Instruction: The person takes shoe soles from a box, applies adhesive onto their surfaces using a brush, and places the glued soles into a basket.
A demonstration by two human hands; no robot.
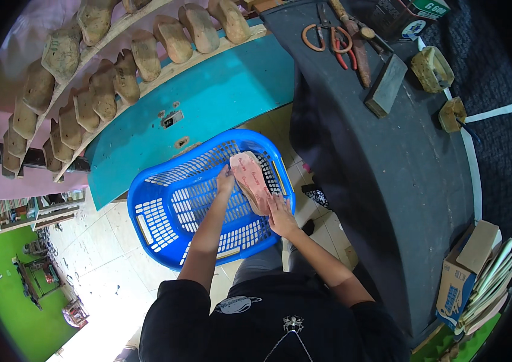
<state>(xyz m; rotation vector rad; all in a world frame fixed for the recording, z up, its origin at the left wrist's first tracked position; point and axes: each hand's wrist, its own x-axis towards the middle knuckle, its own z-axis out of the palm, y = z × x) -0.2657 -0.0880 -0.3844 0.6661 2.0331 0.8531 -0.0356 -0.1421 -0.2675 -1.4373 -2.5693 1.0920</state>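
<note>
My left hand (225, 180) is closed on the upper left edge of a pink, sole-shaped insole (250, 178) with red printing. The insole seems to lie on top of other sole-shaped layers, whose brown edges show beneath it; how many cannot be made out. At its lower right edge, my right hand (281, 216) grips with the thumb on top and the fingers along the side. Both hands keep it tilted above the right part of a blue plastic basket (134, 208) with slotted walls. Little else can be made out inside the basket.
Wooden shoe lasts (103, 96) line two shelves at the upper left, above a teal panel (232, 81). On the dark-covered table (413, 181) at right lie scissors (322, 33), red-handled pliers (344, 53), a grey block (387, 85), cut-down containers (432, 68) and a cardboard box (464, 271).
</note>
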